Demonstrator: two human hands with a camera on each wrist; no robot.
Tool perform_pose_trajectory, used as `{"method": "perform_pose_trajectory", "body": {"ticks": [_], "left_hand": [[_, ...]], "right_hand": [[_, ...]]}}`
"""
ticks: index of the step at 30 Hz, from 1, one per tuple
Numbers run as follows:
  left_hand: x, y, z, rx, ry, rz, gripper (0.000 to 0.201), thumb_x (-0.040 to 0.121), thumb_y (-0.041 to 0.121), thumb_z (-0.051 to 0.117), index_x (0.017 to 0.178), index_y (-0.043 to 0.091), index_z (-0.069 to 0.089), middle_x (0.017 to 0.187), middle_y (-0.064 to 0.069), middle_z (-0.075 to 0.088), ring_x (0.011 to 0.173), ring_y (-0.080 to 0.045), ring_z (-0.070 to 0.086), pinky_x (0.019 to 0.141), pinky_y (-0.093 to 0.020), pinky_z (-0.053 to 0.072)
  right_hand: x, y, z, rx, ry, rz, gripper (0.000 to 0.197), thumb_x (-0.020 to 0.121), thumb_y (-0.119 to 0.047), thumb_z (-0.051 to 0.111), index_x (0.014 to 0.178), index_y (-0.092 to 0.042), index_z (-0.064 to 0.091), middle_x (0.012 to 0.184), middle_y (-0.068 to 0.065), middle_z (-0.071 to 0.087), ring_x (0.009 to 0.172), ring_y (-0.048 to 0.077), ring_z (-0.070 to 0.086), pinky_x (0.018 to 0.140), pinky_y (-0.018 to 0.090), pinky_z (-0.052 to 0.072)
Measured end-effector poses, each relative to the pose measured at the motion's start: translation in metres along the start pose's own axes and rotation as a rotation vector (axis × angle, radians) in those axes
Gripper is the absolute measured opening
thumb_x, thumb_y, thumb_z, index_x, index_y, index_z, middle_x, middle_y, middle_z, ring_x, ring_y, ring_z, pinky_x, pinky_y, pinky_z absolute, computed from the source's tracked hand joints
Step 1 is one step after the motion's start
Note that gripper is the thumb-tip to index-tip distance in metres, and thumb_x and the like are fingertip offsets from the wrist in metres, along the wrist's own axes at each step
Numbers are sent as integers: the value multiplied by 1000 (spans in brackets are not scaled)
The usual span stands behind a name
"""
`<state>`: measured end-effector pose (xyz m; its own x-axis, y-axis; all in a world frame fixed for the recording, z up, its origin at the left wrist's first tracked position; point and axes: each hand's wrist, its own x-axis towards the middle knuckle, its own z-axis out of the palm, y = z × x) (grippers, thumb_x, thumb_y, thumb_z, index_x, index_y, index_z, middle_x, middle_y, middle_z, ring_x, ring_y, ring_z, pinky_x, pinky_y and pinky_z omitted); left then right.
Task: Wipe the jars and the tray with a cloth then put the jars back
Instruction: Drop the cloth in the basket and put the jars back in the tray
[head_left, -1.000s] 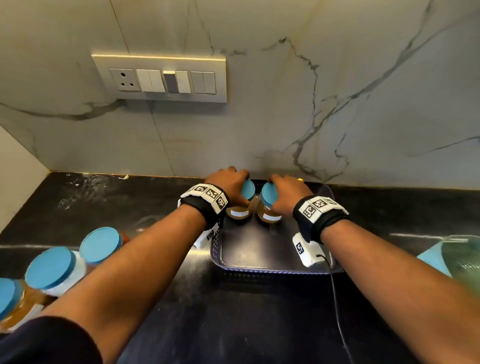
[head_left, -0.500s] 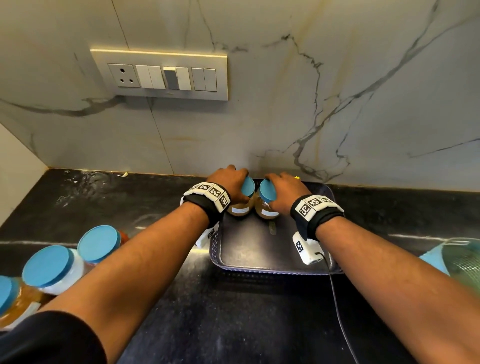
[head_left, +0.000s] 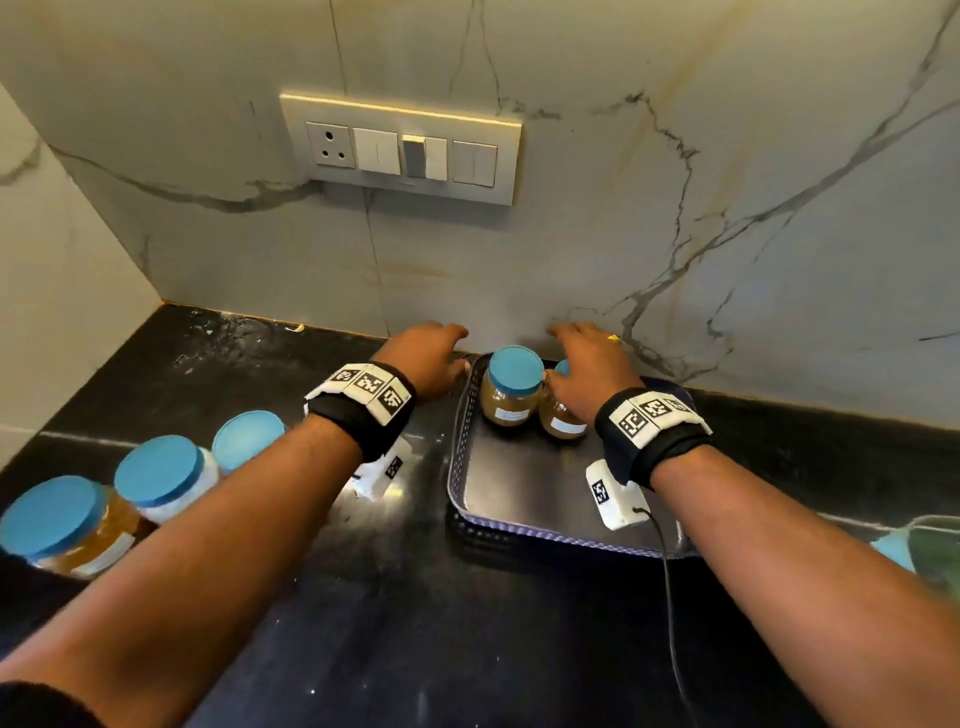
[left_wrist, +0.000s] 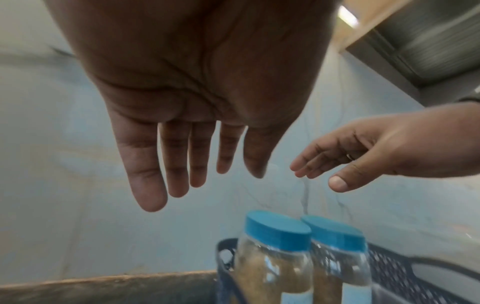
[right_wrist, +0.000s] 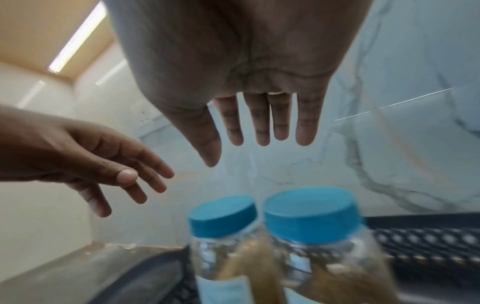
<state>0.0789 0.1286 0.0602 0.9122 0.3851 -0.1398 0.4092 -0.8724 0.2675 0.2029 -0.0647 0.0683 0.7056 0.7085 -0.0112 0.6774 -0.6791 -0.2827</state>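
Two clear jars with blue lids and brown contents stand side by side at the back left of the dark metal tray (head_left: 524, 499). The left jar (head_left: 511, 387) is in full view. My right hand (head_left: 576, 353) hovers over the right jar (head_left: 560, 418) and partly hides it, with its fingers straight and holding nothing. My left hand (head_left: 441, 356) floats just left of the tray, also open and empty. From the left wrist view, the left hand (left_wrist: 194, 164) spreads above both jars (left_wrist: 275, 246). The right wrist view shows the right hand (right_wrist: 259, 123) clear above the lids (right_wrist: 309, 214).
Three more blue-lidded jars (head_left: 158, 470) stand in a row on the black counter (head_left: 415, 623) at the left, under my left forearm. A pale blue and green object (head_left: 930, 551) sits at the right edge. The marble wall (head_left: 675, 260) rises right behind the tray.
Both hands have let go of the two jars on the tray. The left hand has moved left off the tray, and the right has lifted above its jar.
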Motion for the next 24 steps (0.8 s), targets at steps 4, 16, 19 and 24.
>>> {"method": "perform_pose_trajectory", "body": {"ticks": [4, 16, 19, 24], "left_hand": [[-68, -60, -21, -53, 102, -123, 44, 102, 28, 56, 144, 17, 53, 142, -13, 59, 131, -33, 54, 108, -43, 44], [-229, -185, -33, 79, 70, -578, 70, 91, 54, 67, 150, 27, 42, 150, -4, 51, 134, -28, 51, 107, -52, 45], [-235, -198, -23, 117, -7, -626, 90, 84, 61, 71, 157, 29, 28, 158, -4, 41, 142, -29, 43, 116, -61, 32], [-221, -203, -12, 167, -98, -605, 108, 78, 70, 70, 161, 29, 15, 165, -3, 30, 147, -28, 37, 117, -70, 11]], "right_hand": [[-16, -60, 1, 113, 87, -181, 48, 89, -22, 67, 137, -18, 57, 138, 10, 57, 126, 34, 52, 109, 46, 42], [-40, -240, 80, 53, -329, -496, 68, 86, -31, 75, 146, -26, 45, 147, 4, 49, 133, 26, 51, 108, 45, 48], [-38, -266, 101, 9, -375, -505, 82, 82, -35, 78, 151, -28, 35, 152, 5, 43, 135, 31, 48, 108, 50, 47], [-29, -292, 121, -144, -408, -512, 92, 86, -40, 73, 158, -29, 17, 160, 12, 27, 141, 39, 40, 108, 53, 47]]}}
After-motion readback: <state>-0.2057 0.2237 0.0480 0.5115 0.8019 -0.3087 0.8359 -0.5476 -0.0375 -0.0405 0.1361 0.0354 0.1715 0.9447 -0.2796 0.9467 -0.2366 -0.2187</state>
